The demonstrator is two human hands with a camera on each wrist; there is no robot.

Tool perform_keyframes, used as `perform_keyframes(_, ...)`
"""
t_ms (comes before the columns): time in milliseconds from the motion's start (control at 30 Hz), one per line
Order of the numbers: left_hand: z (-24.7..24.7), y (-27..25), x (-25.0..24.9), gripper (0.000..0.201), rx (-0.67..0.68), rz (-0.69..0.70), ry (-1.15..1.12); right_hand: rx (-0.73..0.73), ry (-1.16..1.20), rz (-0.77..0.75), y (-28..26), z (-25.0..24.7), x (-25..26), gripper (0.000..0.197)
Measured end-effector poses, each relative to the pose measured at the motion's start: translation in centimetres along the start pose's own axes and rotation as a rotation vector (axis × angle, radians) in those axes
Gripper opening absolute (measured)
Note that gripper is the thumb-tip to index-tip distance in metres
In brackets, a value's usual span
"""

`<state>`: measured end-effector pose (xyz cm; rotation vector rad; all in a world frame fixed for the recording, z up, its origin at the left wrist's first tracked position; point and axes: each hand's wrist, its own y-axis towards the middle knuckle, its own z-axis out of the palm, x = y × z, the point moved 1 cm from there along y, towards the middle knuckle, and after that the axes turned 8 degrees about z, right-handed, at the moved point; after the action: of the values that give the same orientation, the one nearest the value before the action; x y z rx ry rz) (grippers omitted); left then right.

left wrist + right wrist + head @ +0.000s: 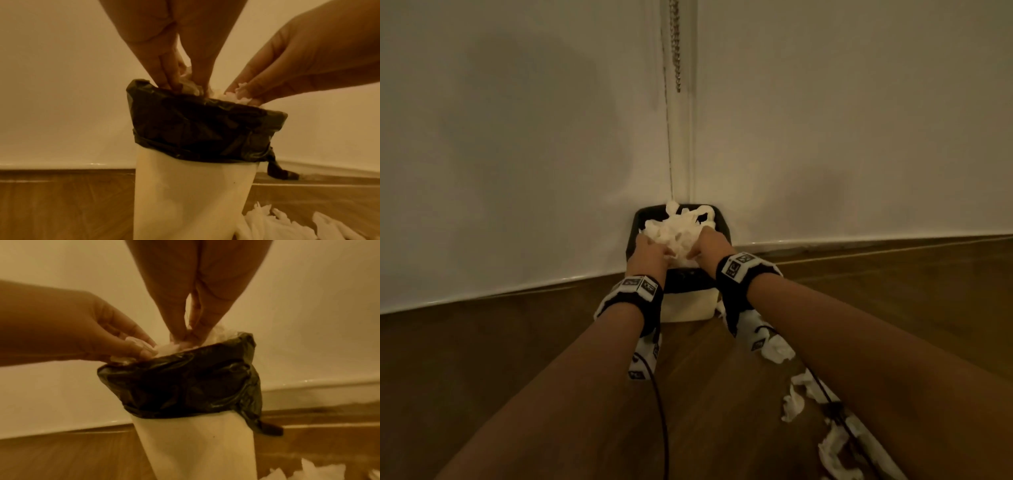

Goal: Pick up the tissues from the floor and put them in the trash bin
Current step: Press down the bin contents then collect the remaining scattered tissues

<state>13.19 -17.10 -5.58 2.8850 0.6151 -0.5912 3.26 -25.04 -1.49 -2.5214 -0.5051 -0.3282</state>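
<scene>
A white trash bin with a black liner stands in the corner of the room. A heap of crumpled white tissues bulges above its mouth. My left hand grips the heap from the left and my right hand grips it from the right, both over the rim. In the left wrist view my left hand pinches tissue just above the liner. In the right wrist view my right hand pinches tissue at the liner.
Several loose tissues lie on the wooden floor to the right of the bin, under my right forearm. White walls close in behind the bin. A bead chain hangs in the corner. Cables trail from both wrist bands.
</scene>
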Motion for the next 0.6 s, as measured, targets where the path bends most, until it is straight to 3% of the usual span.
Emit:
perform_keyframes(67, 0.6, 0.4, 0.4, 0.027, 0.007, 0.054, 0.054, -0.005, -0.148, -0.071, -0.1, 0.2, 0.1, 0.043)
perform_keyframes(133, 1.1, 0.7, 0.5, 0.036, 0.080, 0.050, 0.090, -0.127, -0.148, -0.288, -0.9, 1.4, -0.2, 0.034)
perform_keyframes(200, 1.3, 1.1, 0.3, 0.037, 0.130, 0.044, 0.105, -0.142, -0.169, -0.403, -1.4, 2.8, -0.6, 0.034)
perform_keyframes(333, 0.6, 2.1, 0.1, 0.031, 0.165, 0.046, 0.144, -0.031, -0.395, -0.390, -0.1, 4.3, -0.6, 0.040)
perform_keyframes(400, 0.7, 2.1, 0.1, 0.024, 0.162, 0.037, 0.258, -0.025, -0.484, -0.344, 0.9, 5.2, -0.9, 0.033)
perform_keyframes(500, 1.6, 1.6, -0.3, 0.023, 0.147, 0.077, 0.456, -0.042, -0.467, -0.303, 1.8, 5.6, -1.5, 0.026)
perform_keyframes(600, 2.4, 1.2, -0.5, 0.026, 0.139, 0.109, 0.454, -0.028, -0.451, -0.299, 1.9, 5.0, -1.7, 0.029)
